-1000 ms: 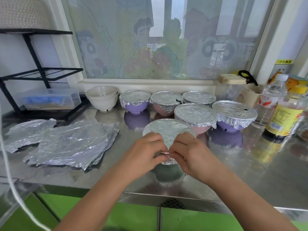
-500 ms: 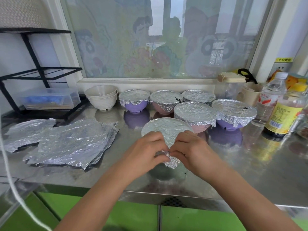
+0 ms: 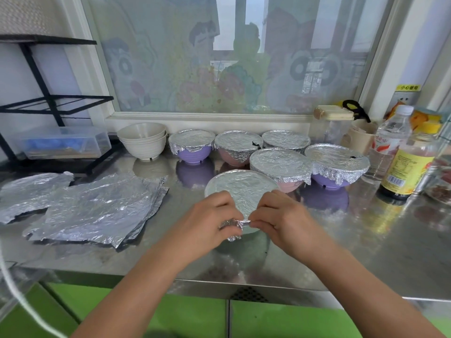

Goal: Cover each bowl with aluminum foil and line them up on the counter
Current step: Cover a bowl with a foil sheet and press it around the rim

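Observation:
A bowl with aluminium foil (image 3: 241,189) stretched over its top stands in the middle of the steel counter (image 3: 353,245). My left hand (image 3: 207,220) and my right hand (image 3: 280,220) meet at its near rim, both pinching the crumpled foil edge (image 3: 235,224). The bowl's body is mostly hidden behind my hands. Behind it stand several foil-covered bowls, among them a purple one (image 3: 192,146), a pink one (image 3: 238,147), another pink one (image 3: 280,164) and a purple one (image 3: 336,164). Two stacked white bowls (image 3: 142,140) stand uncovered at the back left.
A pile of foil sheets (image 3: 97,208) lies on the counter's left, a further sheet (image 3: 29,191) beside it. A black rack (image 3: 48,103) with a clear box (image 3: 61,142) stands at the far left. Bottles (image 3: 405,164) and jars crowd the right.
My hands stay at the bowl's near rim and have gathered the foil edge tighter, folding it down along the rim. Nothing else has moved.

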Demonstrator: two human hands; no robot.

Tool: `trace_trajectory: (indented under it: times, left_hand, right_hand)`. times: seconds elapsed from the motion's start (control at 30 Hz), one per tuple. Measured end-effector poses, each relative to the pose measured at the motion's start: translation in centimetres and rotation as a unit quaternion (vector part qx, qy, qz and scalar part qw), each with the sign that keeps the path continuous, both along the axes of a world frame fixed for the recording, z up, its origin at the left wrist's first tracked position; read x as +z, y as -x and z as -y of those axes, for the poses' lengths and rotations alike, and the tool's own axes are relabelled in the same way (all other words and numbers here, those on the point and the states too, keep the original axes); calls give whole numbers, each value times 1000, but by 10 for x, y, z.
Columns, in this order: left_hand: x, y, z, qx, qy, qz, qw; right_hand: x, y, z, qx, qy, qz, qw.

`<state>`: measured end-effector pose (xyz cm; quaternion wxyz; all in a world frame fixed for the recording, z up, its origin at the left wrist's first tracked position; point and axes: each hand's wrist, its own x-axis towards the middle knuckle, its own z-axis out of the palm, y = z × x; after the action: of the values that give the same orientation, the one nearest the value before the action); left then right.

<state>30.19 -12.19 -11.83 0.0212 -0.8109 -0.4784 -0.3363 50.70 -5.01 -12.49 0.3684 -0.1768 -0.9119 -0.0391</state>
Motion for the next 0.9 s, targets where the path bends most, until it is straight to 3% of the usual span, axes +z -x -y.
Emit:
trace_trajectory:
  times: [0.47, 0.73, 0.9]
  left_hand:
    - [3, 8, 0, -2, 17, 60, 998]
    - [1, -1, -3, 2, -4, 6, 1000]
    - [7, 11, 1, 2, 7, 20, 1000]
  right_hand:
    - [1, -8, -2, -6, 28, 12, 1000]
    - [-2, -3, 2, 5, 49, 9, 999]
    - [2, -17, -3, -11, 51, 0, 999]
